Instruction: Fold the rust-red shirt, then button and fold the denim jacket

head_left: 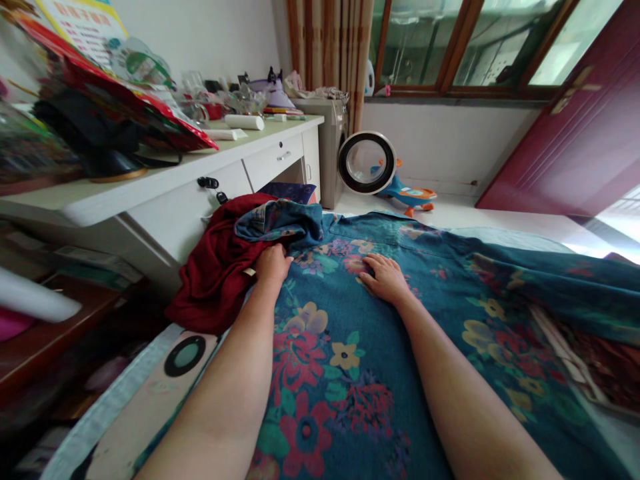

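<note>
A teal garment [320, 327] with a red, yellow and purple flower print lies spread out in front of me. Its far left part is bunched up beside a crumpled dark red cloth [207, 283]. My left hand [273, 265] is at that bunched part, against the red cloth, its fingers curled on the teal fabric and partly hidden. Flat on the upper middle of the garment rests my right hand [386, 277], fingers stretched out and thumb apart.
On the left stands a white desk [270, 143] crowded with a red bag [165, 113], a white roll [244, 122] and small items. Beyond it is a washing machine [330, 160] with its round door [367, 162] swung out. A blue and orange ride-on toy [407, 192] stands by the wall.
</note>
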`<act>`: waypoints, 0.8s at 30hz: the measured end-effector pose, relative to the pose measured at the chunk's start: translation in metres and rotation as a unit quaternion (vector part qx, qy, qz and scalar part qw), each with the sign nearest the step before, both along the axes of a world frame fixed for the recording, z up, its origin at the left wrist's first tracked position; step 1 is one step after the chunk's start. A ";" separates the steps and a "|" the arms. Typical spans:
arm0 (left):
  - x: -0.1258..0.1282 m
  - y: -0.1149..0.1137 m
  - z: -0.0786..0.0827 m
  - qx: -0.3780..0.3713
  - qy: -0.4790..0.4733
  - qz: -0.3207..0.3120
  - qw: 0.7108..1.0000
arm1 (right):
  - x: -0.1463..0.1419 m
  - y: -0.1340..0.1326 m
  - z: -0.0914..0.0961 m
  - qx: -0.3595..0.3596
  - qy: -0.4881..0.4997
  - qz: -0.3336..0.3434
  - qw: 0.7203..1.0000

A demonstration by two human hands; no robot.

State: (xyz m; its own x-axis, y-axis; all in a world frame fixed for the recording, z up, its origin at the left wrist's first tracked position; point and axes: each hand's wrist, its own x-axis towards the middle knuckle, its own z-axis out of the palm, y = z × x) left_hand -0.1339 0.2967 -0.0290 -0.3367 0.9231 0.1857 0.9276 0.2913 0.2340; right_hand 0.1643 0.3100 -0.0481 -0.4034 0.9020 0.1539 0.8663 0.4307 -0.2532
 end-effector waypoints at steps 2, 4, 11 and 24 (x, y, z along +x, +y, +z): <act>0.003 -0.001 0.007 -0.010 0.011 0.022 1.000 | 0.000 0.000 0.000 0.001 0.001 -0.001 1.000; 0.011 -0.002 0.016 -0.027 0.023 0.032 0.999 | 0.000 0.000 0.000 0.001 0.002 -0.002 1.000; 0.087 -0.011 0.018 -0.032 0.003 -0.169 0.985 | -0.001 0.001 -0.002 0.001 0.002 -0.004 1.000; 0.093 -0.013 -0.022 -0.086 -0.008 -0.198 0.976 | 0.000 0.001 -0.003 0.002 -0.001 -0.008 1.000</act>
State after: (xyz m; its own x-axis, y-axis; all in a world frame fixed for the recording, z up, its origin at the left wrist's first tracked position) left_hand -0.0405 0.2840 -0.0511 0.0521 0.9985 0.0137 0.9720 -0.0538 0.2288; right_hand 0.1639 0.3108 -0.0508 -0.3889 0.9077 0.1574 0.8736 0.4176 -0.2499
